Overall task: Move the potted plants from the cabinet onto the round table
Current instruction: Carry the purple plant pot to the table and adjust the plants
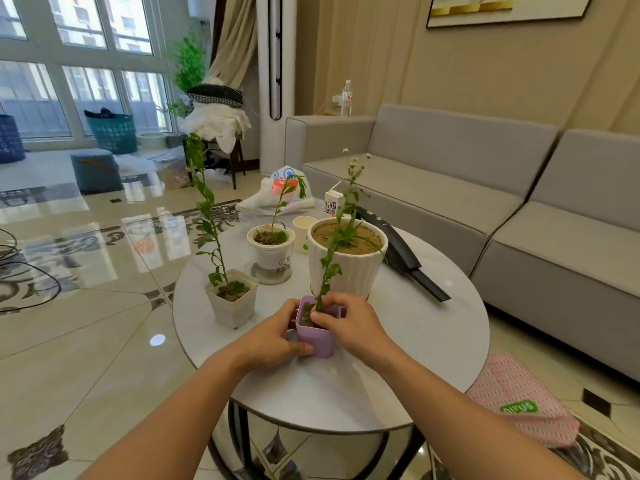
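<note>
One head-worn camera looks forward and down, close over the round table [433, 341] ahead.

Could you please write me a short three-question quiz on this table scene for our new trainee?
1. True or false: both hands are on the purple pot.
2. How many potted plants stand on the round table? A) two B) three C) four
3. Fill in: the pot printed GOOD MORNING stands just left of the paper ____.

Key:
1. True: the left hand grips its near side, and the right hand is over its rim.
2. C: the purple pot, the square white pot, the GOOD MORNING pot and the big ribbed white pot.
3. cup.
</note>
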Motion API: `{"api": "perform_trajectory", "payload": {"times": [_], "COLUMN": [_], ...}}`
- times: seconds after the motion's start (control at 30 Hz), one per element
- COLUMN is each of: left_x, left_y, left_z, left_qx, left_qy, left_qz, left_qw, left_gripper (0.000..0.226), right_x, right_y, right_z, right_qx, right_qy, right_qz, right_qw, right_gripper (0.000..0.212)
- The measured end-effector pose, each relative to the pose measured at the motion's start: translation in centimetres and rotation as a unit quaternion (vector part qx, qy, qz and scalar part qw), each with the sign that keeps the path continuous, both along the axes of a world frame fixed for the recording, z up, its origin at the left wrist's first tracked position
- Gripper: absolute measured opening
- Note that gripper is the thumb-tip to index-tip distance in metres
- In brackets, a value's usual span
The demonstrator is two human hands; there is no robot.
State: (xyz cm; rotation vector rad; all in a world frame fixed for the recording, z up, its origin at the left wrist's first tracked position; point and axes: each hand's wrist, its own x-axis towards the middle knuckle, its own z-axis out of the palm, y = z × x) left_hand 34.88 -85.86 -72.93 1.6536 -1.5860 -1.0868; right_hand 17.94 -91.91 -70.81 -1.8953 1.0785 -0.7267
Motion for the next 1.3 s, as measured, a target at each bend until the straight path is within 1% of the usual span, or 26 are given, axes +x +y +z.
{"api": "perform_trajectory", "payload": {"times": [0.07,0.13,0.17,0.23,0.3,0.33,0.37,0.4,0.47,0.53,0.63,0.73,0.8,0.83,0.9,0.93,0.97,1.0,1.07,1.13,1.23,1.3], "left_x": [0.0,0.2,0.5,1.0,1.5,1.6,1.7,1.7,1.3,0.6,0.2,0.5,0.6,0.5,0.6,0.8,1.2,1.5,1.9,1.8,1.7,1.8], "left_y": [0.0,-0.1,-0.2,-0.4,-1.0,-1.5,-1.9,-2.5,-3.6,-4.7,-5.8,-6.4,-6.3,-6.0,-5.0,-4.4,-3.8,-3.2,-2.1,-1.5,-1.1,-0.8], "left_z": [0.1,0.1,0.2,0.9,1.9,2.5,3.1,3.4,4.0,4.3,4.4,4.4,4.5,4.6,4.6,4.4,4.1,3.8,3.6,3.7,4.0,4.1], "left_qx": [0.006,0.016,0.022,0.04,0.026,-0.002,-0.036,-0.065,-0.095,-0.099,-0.104,-0.092,-0.066,-0.054,-0.029,-0.013,0.008,0.03,0.06,0.053,0.024,0.01], "left_qy": [0.006,0.005,0.003,0.016,0.06,0.086,0.109,0.129,0.158,0.173,0.183,0.178,0.171,0.162,0.131,0.114,0.103,0.097,0.096,0.106,0.111,0.082], "left_qz": [0.0,-0.008,-0.018,-0.027,0.02,0.061,0.101,0.131,0.135,0.107,0.101,0.105,0.1,0.098,0.1,0.095,0.079,0.051,-0.004,-0.019,-0.016,-0.013], "left_qw": [1.0,1.0,1.0,0.999,0.998,0.994,0.988,0.981,0.974,0.974,0.972,0.974,0.978,0.98,0.986,0.989,0.992,0.994,0.994,0.993,0.993,0.997], "left_gripper": [0.073,0.078,0.082,0.087,0.086,0.082,0.077,0.072,0.068,0.067,0.072,0.076,0.076,0.074,0.069,0.069,0.072,0.078,0.09,0.091,0.085,0.08], "right_x": [-0.1,-0.9,-1.7,-3.3,-4.7,-5.1,-5.2,-5.1,-4.7,-4.2,-3.8,-3.6,-3.7,-3.9,-4.5,-4.8,-5.1,-5.2,-5.2,-4.7,-3.9,-3.8], "right_y": [0.2,0.2,0.1,-0.4,-1.2,-1.8,-2.4,-2.9,-4.0,-4.9,-5.8,-5.9,-5.9,-5.7,-5.2,-4.7,-4.2,-3.5,-2.4,-1.6,-1.3,-1.2], "right_z": [0.1,-0.2,-0.4,-1.0,-1.2,-1.1,-0.9,-0.4,0.7,1.8,2.4,2.3,1.8,1.4,0.6,0.0,-0.7,-1.3,-1.6,-1.3,-1.0,-1.1], "right_qx": [0.008,0.037,0.044,0.029,0.007,0.003,0.005,0.01,0.025,0.045,0.068,0.073,0.084,0.088,0.088,0.089,0.092,0.093,0.097,0.1,0.089,0.093], "right_qy": [-0.007,-0.055,-0.078,-0.099,-0.1,-0.099,-0.096,-0.087,-0.079,-0.091,-0.095,-0.088,-0.088,-0.069,0.002,0.037,0.055,0.056,0.034,0.019,0.03,0.034], "right_qz": [0.003,-0.01,-0.028,-0.082,-0.129,-0.145,-0.153,-0.154,-0.129,-0.095,-0.075,-0.068,-0.074,-0.094,-0.14,-0.139,-0.115,-0.076,0.009,0.065,0.084,0.08], "right_qw": [1.0,0.998,0.996,0.991,0.987,0.985,0.983,0.984,0.988,0.99,0.99,0.991,0.99,0.989,0.986,0.986,0.988,0.991,0.995,0.993,0.992,0.992], "right_gripper": [0.026,0.03,0.028,0.021,0.019,0.026,0.039,0.056,0.085,0.1,0.111,0.109,0.101,0.091,0.054,0.035,0.024,0.022,0.037,0.048,0.048,0.051]}}
